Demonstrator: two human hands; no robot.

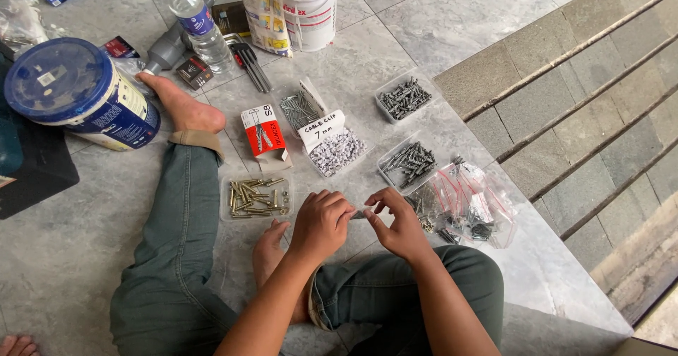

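My left hand (pixel 321 223) and my right hand (pixel 401 226) meet in front of me, low over the tiled floor. Together they pinch a small grey metal piece (pixel 359 214) between their fingertips; it is too small to tell what kind. A clear tray of brass-coloured bolts (pixel 256 196) lies just left of my left hand. Zip bags with red strips (pixel 467 204) holding small dark hardware lie just right of my right hand. My legs in green trousers are folded on the floor, one bare foot (pixel 182 104) stretched out.
Clear trays of grey screws (pixel 405 98), dark screws (pixel 412 162), nails (pixel 299 109) and white clips (pixel 337 150) lie ahead, with a red-white box (pixel 264 134). A blue-lidded bucket (pixel 78 93), water bottle (pixel 197 21), red-lidded white bucket (pixel 310 6) and hex keys (pixel 251 63) stand further off. Stone steps (pixel 586 95) drop away right.
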